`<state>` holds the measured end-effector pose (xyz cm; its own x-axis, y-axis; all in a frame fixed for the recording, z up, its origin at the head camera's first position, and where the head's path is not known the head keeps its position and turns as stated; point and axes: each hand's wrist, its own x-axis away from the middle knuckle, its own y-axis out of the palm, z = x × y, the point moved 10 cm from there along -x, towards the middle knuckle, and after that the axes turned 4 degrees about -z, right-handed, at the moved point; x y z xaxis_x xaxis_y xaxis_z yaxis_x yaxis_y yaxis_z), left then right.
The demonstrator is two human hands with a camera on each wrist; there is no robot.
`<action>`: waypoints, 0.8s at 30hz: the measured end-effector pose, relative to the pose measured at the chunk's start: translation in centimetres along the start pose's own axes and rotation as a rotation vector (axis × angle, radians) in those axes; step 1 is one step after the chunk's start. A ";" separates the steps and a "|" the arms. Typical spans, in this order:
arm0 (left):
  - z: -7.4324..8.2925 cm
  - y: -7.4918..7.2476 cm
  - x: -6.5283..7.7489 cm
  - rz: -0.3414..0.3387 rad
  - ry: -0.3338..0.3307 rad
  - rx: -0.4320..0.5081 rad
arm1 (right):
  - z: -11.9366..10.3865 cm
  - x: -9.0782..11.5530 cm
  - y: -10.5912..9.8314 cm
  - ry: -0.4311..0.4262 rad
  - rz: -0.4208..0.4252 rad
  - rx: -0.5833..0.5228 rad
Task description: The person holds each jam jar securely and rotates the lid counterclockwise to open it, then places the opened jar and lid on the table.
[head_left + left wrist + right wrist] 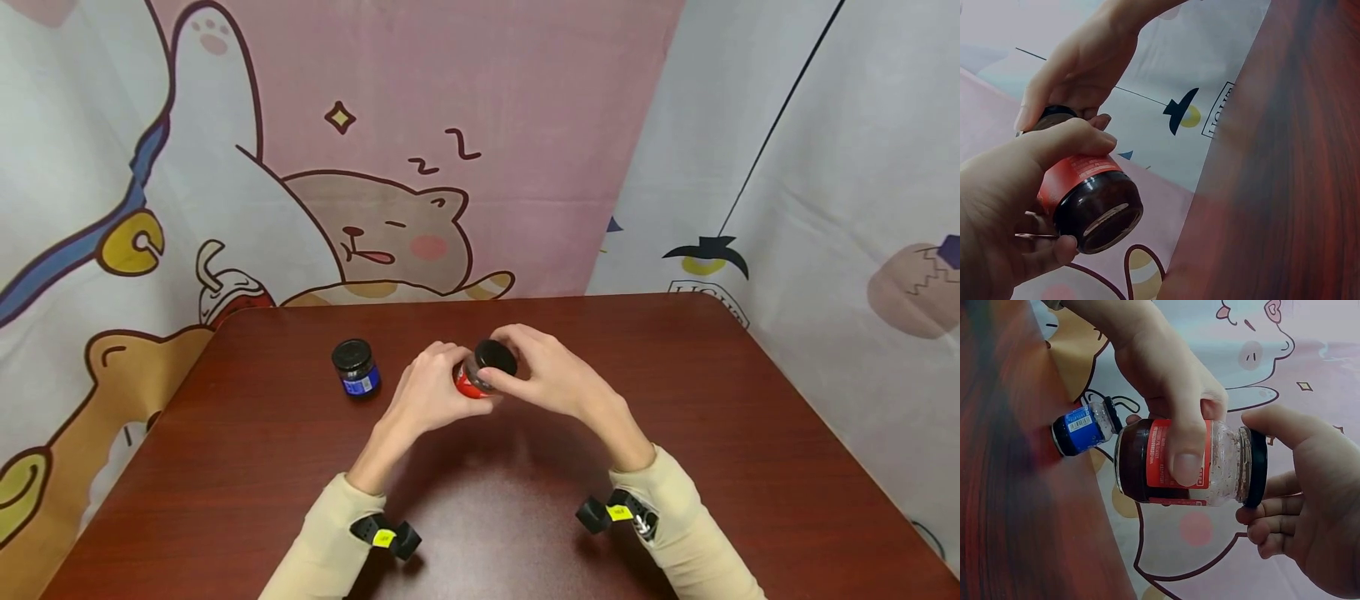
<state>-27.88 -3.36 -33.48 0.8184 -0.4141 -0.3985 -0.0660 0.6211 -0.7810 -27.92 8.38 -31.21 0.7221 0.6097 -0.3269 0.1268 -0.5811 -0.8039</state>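
A glass jar with a red label [1159, 453] and dark contents is gripped round its body by my left hand [431, 387], thumb across the label. In the head view it is held above the table, mostly covered by the hands. The right wrist view shows it lying sideways, its black lid [1257, 467] seated on the neck. My right hand [562, 377] pinches that lid by its edge, thumb on one side and fingertips on the other. The jar's dark rounded base [1100, 212] faces the left wrist camera.
A second jar [356, 368], with a black lid and blue label, stands upright on the brown table [247, 467], left of my hands. Behind the table hangs a printed cloth [555, 125] with cartoon animals. Straps with small black devices sit on both sleeves.
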 end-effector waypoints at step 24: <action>-0.9 -0.1 -0.2 -0.015 -0.008 0.081 | -0.8 -0.3 -1.5 -0.084 0.035 -0.058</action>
<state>-28.52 -3.98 -33.73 0.8236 -0.4185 -0.3828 -0.0076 0.6667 -0.7453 -27.78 8.64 -29.52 0.6677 0.6300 -0.3966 0.1432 -0.6316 -0.7620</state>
